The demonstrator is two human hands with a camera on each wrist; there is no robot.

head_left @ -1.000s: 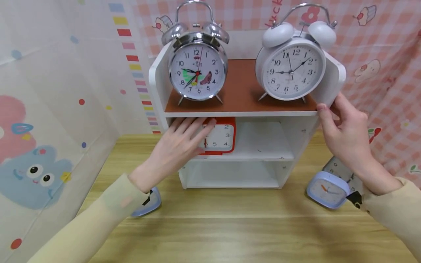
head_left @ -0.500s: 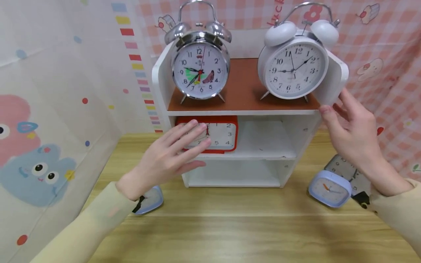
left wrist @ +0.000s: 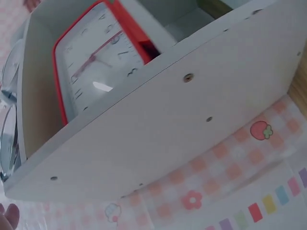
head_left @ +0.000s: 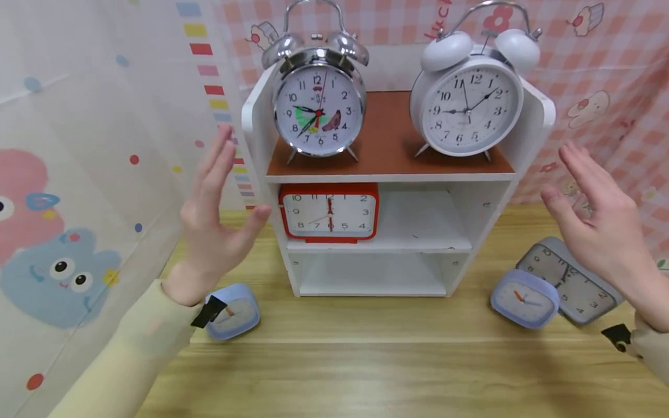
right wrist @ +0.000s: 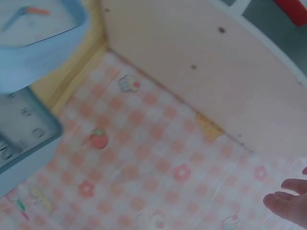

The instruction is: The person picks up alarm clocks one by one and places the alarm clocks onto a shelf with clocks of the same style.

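Observation:
My left hand [head_left: 211, 220] hovers off the left side of a white shelf unit [head_left: 389, 178], fingers straight, thumb spread, holding nothing. Off the opposite side my right hand [head_left: 601, 226] is likewise raised and apart from the shelf. A red rectangular alarm clock [head_left: 329, 213] stands upright at the left of the middle shelf. On the brown top stand a silver twin-bell alarm clock [head_left: 319, 110] at left and a white twin-bell alarm clock [head_left: 467, 107] at right. In the left wrist view the red clock [left wrist: 91, 62] shows past the shelf's side panel [left wrist: 144, 120].
A small blue clock [head_left: 233, 313] sits on the wooden table [head_left: 355, 371] by my left wrist. At right, another small blue clock [head_left: 525, 299] stands in front of a grey clock [head_left: 569, 278] that leans back. A checked cloth [head_left: 601, 69] hangs behind.
My left hand has drawn back from the red clock and moved left, uncovering its face. My right hand has let go of the shelf's side and moved right.

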